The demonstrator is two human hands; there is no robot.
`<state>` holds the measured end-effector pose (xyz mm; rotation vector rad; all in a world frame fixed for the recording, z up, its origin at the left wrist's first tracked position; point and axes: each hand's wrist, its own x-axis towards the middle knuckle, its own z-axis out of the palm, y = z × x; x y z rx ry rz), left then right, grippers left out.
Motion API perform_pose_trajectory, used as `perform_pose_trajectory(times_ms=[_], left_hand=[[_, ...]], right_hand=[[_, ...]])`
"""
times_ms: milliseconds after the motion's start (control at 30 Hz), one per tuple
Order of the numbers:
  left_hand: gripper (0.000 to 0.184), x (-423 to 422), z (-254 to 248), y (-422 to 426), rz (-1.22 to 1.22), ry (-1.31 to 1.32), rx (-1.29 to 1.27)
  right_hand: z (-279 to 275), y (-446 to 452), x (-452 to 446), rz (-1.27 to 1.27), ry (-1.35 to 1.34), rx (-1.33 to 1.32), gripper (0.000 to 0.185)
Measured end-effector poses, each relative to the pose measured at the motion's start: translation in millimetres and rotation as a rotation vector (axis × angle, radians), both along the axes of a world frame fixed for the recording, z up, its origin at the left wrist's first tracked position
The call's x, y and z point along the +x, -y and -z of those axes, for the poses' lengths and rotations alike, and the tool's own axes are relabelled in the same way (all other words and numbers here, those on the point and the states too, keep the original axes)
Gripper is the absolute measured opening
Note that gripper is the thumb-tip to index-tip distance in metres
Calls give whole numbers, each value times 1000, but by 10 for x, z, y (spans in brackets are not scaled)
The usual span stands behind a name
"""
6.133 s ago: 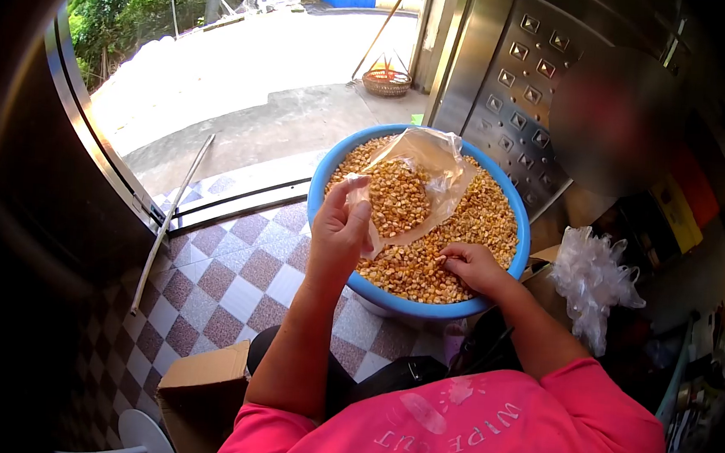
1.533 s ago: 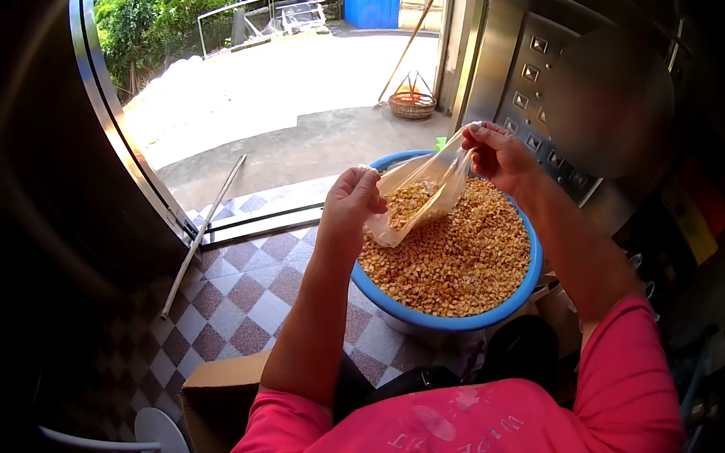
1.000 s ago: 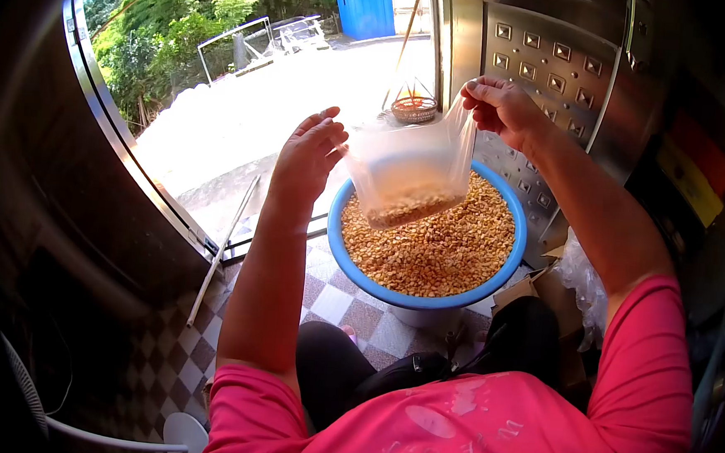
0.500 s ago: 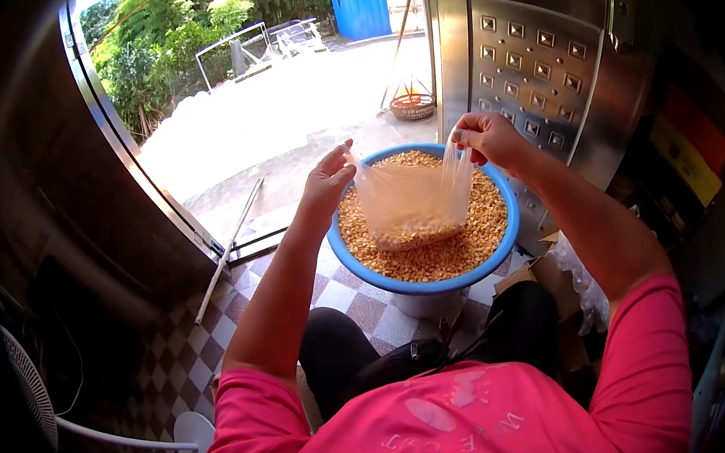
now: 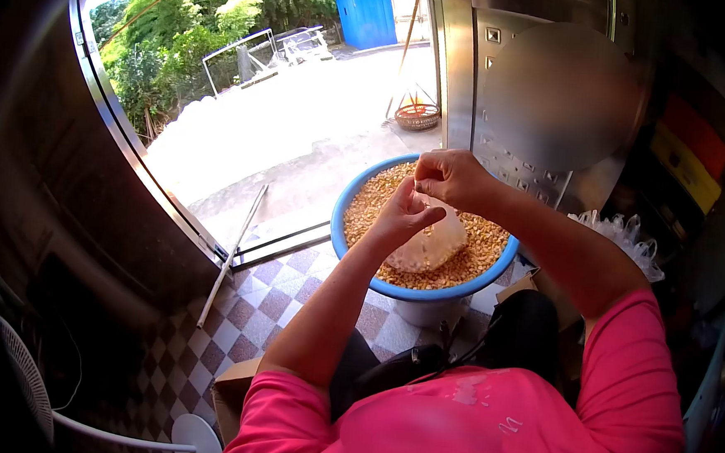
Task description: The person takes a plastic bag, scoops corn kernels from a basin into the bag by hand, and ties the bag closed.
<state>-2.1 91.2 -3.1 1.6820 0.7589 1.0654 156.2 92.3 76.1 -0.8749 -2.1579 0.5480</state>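
Note:
A wide blue basin (image 5: 340, 235) in front of me is full of yellow-orange grain that looks like dried corn kernels (image 5: 482, 238). On the kernels rests a clear plastic bag (image 5: 436, 252) with some of them in its bottom. My left hand (image 5: 405, 216) and my right hand (image 5: 457, 179) meet over the basin at the bag's gathered top. Both are closed, pinching the bag's neck, which their fingers mostly hide.
The basin stands on a pale support (image 5: 430, 311) over a checkered floor (image 5: 262, 303). A patterned metal door (image 5: 540, 177) is behind it. More plastic bags (image 5: 623, 242) lie at the right. A pole (image 5: 232, 256) leans by the doorway; a fan (image 5: 26, 372) stands lower left.
My hands were apart, holding the bag's mouth stretched wide. They have come together, and the bag's top is gathered between them. The bag sits lower on the kernels.

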Motion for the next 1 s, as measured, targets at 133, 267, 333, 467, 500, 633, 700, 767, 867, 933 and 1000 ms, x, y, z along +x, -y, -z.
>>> perform_pose_trajectory(times_ms=[133,267,333,467,500,633,700,767,867,933,1000], left_hand=[[24,102,139,-112,-45,-169,6],[31,25,47,-43,-18,-31,0],[31,-10,31,-32,-18,-47,20],[29,-34,27,-64,-36,-154,20],[29,-36,35,-77,-38,-162,33],[30,-42,11,-72,-35,-93,-21],[33,-51,-46,-1,-55,-13,-80],[32,-88,-26,-47,-67,-33,-157],[31,-116,1,-92,-44,14,-280],[29,-119,21,-119,-7,84,-324],[25,-129,60,-162,20,102,-347]], right_hand=[[83,0,-52,-65,23,-84,11],[360,-236,84,-52,-214,-355,15],[427,-223,182,-67,-32,-197,16],[643,-190,223,90,-67,-90,11],[643,-178,224,87,-68,-91,11],[650,-164,260,145,-160,-194,9],[642,-146,276,147,-230,-264,8],[599,-66,286,-54,-493,-570,6],[684,17,263,-177,-423,-565,5],[734,96,232,-174,-376,-518,5],[715,172,217,-177,-309,-459,5]])
